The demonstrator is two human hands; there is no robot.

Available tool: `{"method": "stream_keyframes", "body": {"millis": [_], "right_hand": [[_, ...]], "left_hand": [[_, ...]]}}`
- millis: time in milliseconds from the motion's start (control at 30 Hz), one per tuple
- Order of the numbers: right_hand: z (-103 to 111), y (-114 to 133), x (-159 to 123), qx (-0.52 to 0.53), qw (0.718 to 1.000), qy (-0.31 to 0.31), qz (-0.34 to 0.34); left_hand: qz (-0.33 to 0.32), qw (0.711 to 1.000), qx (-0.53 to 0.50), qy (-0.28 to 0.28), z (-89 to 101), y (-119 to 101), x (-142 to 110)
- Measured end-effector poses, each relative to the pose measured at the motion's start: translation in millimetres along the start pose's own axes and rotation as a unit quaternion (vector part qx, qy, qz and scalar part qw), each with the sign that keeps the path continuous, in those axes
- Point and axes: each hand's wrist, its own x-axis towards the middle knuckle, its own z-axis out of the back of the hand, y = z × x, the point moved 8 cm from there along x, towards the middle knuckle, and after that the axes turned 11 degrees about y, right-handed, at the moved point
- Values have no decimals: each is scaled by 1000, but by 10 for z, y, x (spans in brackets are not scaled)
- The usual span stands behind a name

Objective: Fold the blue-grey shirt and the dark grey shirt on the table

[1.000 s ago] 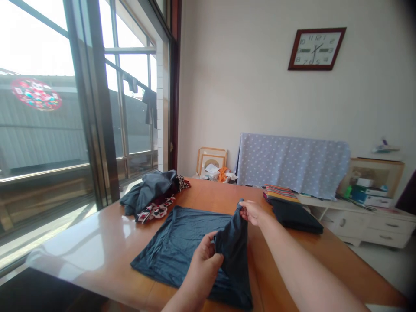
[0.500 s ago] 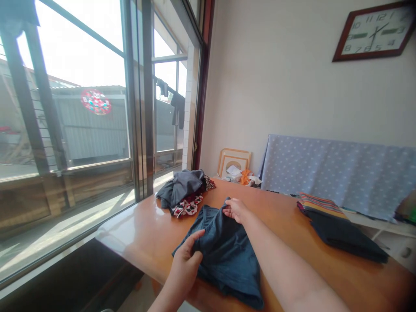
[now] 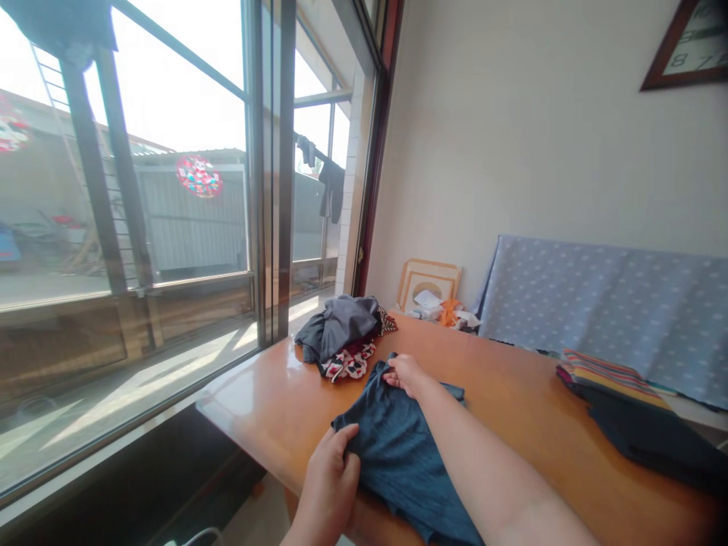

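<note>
A dark blue garment that looks like shorts [image 3: 398,447] lies spread on the near part of the table, its lower end running out over the near edge. My left hand [image 3: 335,462] is closed on its left edge, thumb on top. Farther out, my right hand [image 3: 405,374] pinches the far corner between thumb and fingers. My right forearm crosses over the cloth and hides part of it. A small flap of the same blue cloth shows beyond that forearm.
Behind the shorts, a heap of grey and patterned clothes [image 3: 346,334] sits on the wooden table [image 3: 500,379]. Folded clothes, striped [image 3: 614,375] and black [image 3: 654,440], lie at the right. A large window [image 3: 193,227] borders the left. Frames and papers [image 3: 432,296] stand beyond the table.
The view has turned left. My left hand has closed on the shorts' edge, where its fingers were looser before. The cloth between my hands is now pulled flatter and straighter.
</note>
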Motion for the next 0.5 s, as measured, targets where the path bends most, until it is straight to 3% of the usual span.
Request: {"method": "stream_keyframes", "body": {"millis": [133,233,333,500], "right_hand": [[-102,-31,-30,-12,1000,20,6],[-38,9,-107,-19,999,15,30],[194,89,-219,-32,997,-23,64],[860,186,-506,-88,977,-162,105]], "left_hand": [[12,998,56,36,-33,-75,2],[52,991,106,64,-35,-130,16],[90,980,171,56,29,-187,35],[104,951,290,-37,162,-319,70]]}}
